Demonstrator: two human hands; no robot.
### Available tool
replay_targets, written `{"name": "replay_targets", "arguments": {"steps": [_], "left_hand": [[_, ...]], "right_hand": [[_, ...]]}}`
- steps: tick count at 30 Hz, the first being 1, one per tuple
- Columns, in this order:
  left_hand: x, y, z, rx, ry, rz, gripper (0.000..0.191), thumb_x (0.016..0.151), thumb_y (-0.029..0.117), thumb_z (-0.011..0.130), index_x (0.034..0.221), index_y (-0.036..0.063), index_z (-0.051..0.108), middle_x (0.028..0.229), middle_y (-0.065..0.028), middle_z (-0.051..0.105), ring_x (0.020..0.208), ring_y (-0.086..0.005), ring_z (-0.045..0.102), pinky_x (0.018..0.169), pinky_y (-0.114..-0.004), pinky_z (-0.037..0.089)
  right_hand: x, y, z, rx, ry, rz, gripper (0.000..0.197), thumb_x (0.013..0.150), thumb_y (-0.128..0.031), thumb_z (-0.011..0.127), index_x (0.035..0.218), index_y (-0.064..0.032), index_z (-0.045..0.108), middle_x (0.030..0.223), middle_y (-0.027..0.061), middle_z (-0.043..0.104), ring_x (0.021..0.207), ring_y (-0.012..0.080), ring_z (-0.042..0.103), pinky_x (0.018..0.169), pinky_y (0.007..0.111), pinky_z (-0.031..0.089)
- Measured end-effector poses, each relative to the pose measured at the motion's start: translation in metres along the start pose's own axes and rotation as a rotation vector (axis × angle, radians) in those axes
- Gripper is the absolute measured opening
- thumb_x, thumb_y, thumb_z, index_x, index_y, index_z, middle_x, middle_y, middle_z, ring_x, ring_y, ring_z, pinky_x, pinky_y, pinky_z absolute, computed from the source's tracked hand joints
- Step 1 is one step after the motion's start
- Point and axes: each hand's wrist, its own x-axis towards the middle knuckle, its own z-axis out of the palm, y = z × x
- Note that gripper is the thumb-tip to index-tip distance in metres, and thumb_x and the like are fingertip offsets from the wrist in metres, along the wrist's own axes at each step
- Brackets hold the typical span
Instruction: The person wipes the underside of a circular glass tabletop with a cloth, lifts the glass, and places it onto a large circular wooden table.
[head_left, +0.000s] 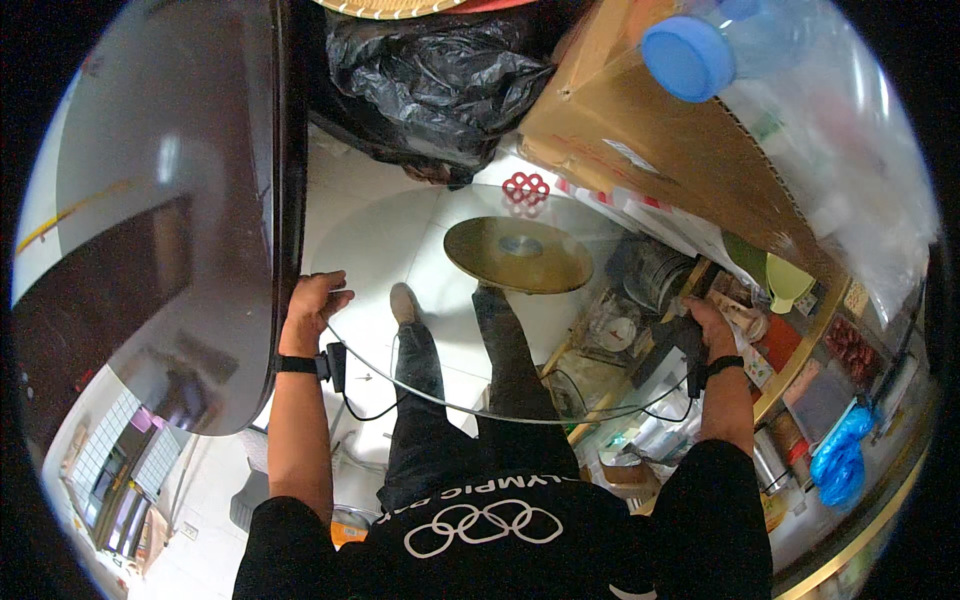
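Note:
A round clear glass turntable top (367, 232) is held level in front of my legs. A gold-coloured round base (480, 262) with a silver hub (520, 245) shows at its far half. My left hand (316, 300) is at the glass's left rim, its fingers spread above the edge, close beside a dark glossy panel (217, 247). At the right rim, my right hand (709, 324) grips the edge, with the fingertips partly hidden. Each wrist wears a black strap with a small device and a cable.
A black plastic bag (435, 90) and a cardboard box (637, 142) stand ahead. A blue-capped clear bottle (686, 58) is at upper right. Cluttered gold-edged shelves (810, 337) line the right, with a blue plastic bag (840, 457). Pale floor tiles (360, 172) lie below.

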Motion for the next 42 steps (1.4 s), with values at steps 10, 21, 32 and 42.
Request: {"name": "replay_targets", "arguments": {"steps": [10, 21, 32, 42], "left_hand": [[0.039, -0.05, 0.006, -0.265, 0.086, -0.046, 0.036, 0.095, 0.009, 0.064, 0.127, -0.0049, 0.056, 0.113, -0.0197, 0.066, 0.078, -0.0312, 0.069, 0.059, -0.03, 0.059], [0.041, -0.056, 0.033, -0.208, 0.07, -0.06, 0.044, 0.099, 0.013, 0.06, 0.138, -0.0025, 0.049, 0.121, -0.0204, 0.064, 0.08, -0.0267, 0.068, 0.06, -0.028, 0.056], [0.038, -0.062, 0.025, -0.344, 0.13, -0.047, 0.036, 0.098, 0.01, 0.061, 0.131, -0.0007, 0.054, 0.117, -0.0184, 0.064, 0.078, -0.0269, 0.066, 0.062, -0.031, 0.058], [0.03, -0.044, 0.025, -0.283, 0.071, -0.022, 0.063, 0.096, 0.006, 0.062, 0.148, -0.0067, 0.03, 0.11, -0.0238, 0.064, 0.068, -0.0287, 0.068, 0.05, -0.031, 0.054]], "right_hand": [[0.026, 0.025, -0.038, -0.132, -0.221, -0.185, 0.058, 0.098, -0.052, 0.059, 0.127, -0.0016, 0.066, 0.151, 0.0138, 0.049, 0.135, 0.035, 0.048, 0.106, 0.048, 0.042], [0.022, 0.082, -0.032, 0.131, 0.28, 0.046, 0.049, 0.082, -0.031, 0.083, 0.111, 0.0056, 0.07, 0.11, 0.0188, 0.072, 0.092, 0.0307, 0.07, 0.08, 0.042, 0.053], [0.053, 0.106, 0.021, 0.01, 0.568, -0.376, 0.027, 0.099, -0.031, 0.062, 0.112, -0.008, 0.068, 0.117, 0.0129, 0.07, 0.101, 0.0293, 0.067, 0.086, 0.042, 0.05], [0.063, 0.056, 0.005, 0.043, -0.127, -0.192, 0.059, 0.101, -0.032, 0.06, 0.153, -0.0122, 0.041, 0.162, 0.0117, 0.033, 0.144, 0.0298, 0.037, 0.112, 0.041, 0.036]]}}
